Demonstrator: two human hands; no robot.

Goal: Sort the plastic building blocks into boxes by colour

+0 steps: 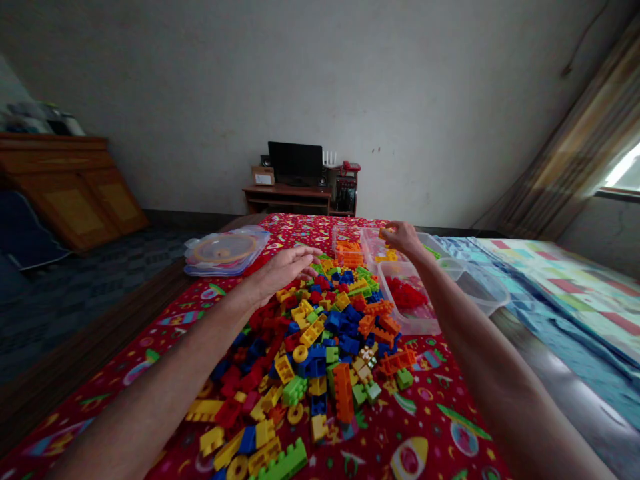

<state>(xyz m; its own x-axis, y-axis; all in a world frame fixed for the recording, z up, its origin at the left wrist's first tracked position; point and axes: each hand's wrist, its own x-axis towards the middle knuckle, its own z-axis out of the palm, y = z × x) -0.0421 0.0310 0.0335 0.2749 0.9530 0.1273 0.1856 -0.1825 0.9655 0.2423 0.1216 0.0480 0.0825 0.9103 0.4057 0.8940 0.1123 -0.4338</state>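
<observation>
A large heap of toy building bricks (313, 333) in red, blue, yellow, green and orange lies loose on the red patterned cloth. My left hand (287, 270) hovers at the far left side of the heap, fingers stretched and holding nothing I can see. Farther right, my right hand (401, 238) pinches a yellow-orange toy brick (385, 233) above a clear plastic box (369, 241) with yellow bricks (387, 256) in it. Nearer, another clear box (420, 327) holds red bricks (407, 293). Orange bricks (350, 253) fill a box to the left; green bricks (433, 252) show in one behind my right wrist.
Stacked clear lids (225, 253) lie at the table's left edge. A further clear container (493, 300) stands on the right, beside a bed with a patchwork cover (565, 273). A desk with a monitor (295, 163) is by the far wall, a wooden cabinet (70, 193) at left.
</observation>
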